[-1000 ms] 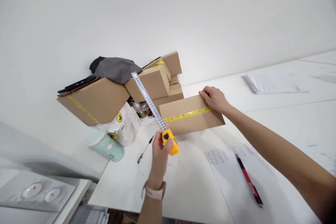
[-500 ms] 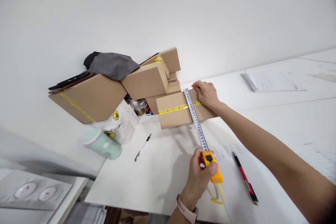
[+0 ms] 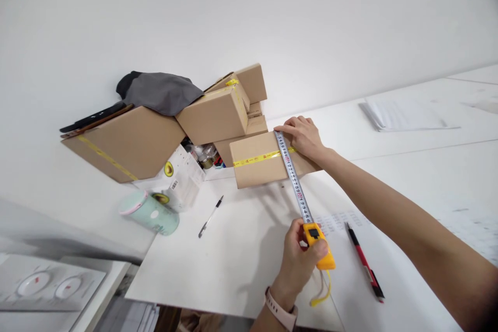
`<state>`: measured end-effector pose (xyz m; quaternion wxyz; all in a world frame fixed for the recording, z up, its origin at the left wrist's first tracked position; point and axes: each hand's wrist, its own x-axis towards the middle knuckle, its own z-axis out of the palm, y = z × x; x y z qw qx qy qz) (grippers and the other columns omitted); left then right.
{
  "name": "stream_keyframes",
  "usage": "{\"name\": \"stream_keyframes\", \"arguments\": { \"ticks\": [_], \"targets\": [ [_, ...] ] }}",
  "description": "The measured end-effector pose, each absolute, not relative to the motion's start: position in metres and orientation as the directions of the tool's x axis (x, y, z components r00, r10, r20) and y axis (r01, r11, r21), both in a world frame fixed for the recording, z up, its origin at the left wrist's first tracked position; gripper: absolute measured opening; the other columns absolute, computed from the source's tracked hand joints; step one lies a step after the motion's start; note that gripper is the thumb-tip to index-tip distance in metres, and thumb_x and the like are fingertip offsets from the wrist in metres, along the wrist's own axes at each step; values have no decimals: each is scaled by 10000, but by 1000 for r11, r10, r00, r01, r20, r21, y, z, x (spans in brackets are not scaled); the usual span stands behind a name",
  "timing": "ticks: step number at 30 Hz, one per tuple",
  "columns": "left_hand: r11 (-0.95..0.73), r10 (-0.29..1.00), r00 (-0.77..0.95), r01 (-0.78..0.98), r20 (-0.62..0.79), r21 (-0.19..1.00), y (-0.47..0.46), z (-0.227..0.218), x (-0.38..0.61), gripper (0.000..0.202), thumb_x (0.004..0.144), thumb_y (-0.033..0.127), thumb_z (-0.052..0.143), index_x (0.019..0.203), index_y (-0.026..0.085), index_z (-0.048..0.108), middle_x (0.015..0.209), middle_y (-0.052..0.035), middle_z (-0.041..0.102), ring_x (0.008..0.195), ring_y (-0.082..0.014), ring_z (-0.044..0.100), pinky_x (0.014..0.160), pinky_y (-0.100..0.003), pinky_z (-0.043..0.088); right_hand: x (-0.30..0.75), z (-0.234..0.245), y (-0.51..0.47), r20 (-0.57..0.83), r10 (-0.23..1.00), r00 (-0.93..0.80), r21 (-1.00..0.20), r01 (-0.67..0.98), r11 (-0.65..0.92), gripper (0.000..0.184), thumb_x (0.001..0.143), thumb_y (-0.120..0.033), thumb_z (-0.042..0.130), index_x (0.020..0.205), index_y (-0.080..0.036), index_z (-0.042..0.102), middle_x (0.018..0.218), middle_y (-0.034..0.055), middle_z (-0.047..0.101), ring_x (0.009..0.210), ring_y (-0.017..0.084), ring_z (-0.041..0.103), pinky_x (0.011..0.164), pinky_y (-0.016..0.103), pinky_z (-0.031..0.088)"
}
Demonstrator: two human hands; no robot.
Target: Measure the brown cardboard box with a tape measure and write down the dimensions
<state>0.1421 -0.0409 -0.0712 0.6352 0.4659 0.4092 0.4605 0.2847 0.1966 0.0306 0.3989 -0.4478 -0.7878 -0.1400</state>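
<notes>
A yellow tape measure is held in my left hand, thumb on its case. Its metal blade is drawn out and lies across the top of a small cardboard box with yellow printed tape. My right hand grips that box near its right end, with the index finger touching the blade's tip at the far edge. The box is raised off the table and slightly tilted. The right hand's thumb is hidden. A yellow wrist strap hangs from the case.
Stacked cardboard boxes, a dark grey cloth and a mint green tumbler stand at the left. A thin pen and a red and black pen lie on the white table. Papers rest further right.
My right index finger has stretched left onto the blade's tip. The blade has shifted slightly right along the box. The view has moved a little.
</notes>
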Motion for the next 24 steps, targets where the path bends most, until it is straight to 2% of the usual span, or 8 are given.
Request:
{"name": "stream_keyframes", "arguments": {
  "ticks": [4, 9, 17, 21, 24],
  "targets": [
    [125, 973, 215, -175, -86, 977, -40, -78, 145, 395, 742, 351, 795, 1034, 154, 617, 883, -22, 580, 777, -127, 490, 657, -228, 436, 285, 29, 199, 758, 595, -267, -151, 815, 559, 491, 916, -50, 396, 1186, -274, 740, 1025, 104, 670, 931, 265, 489, 787, 398, 316],
    [137, 969, 230, -178, -95, 974, -40, -82, 145, 450, 726, 366, 803, 1069, 153, 605, 902, -27, 581, 791, -130, 496, 663, -229, 450, 285, 28, 199, 777, 573, -260, -156, 803, 575, 459, 968, -117, 362, 1161, -270, 750, 990, 106, 670, 910, 263, 479, 794, 399, 311],
    [138, 971, 220, -179, -97, 974, -45, -69, 143, 402, 709, 343, 801, 1011, 153, 615, 917, -39, 608, 790, -137, 516, 666, -236, 458, 283, 29, 194, 764, 590, -261, -151, 817, 556, 445, 972, -138, 357, 1167, -272, 734, 1009, 108, 671, 926, 272, 481, 802, 409, 317],
    [187, 959, 263, -300, -107, 936, -68, -58, 136, 524, 670, 483, 830, 1037, 171, 623, 1042, -90, 651, 830, -173, 569, 724, -291, 508, 281, 29, 187, 745, 617, -252, -120, 860, 496, 445, 988, -179, 331, 1277, -240, 664, 1024, 120, 684, 945, 295, 479, 841, 432, 323],
    [203, 959, 252, -288, -130, 936, -98, -61, 127, 708, 585, 559, 866, 1140, 198, 613, 1099, -124, 652, 879, -226, 604, 742, -330, 538, 278, 28, 176, 753, 618, -226, -85, 898, 431, 431, 1027, -331, 305, 1188, -218, 688, 988, 128, 679, 949, 308, 478, 882, 450, 312]
  ]
}}
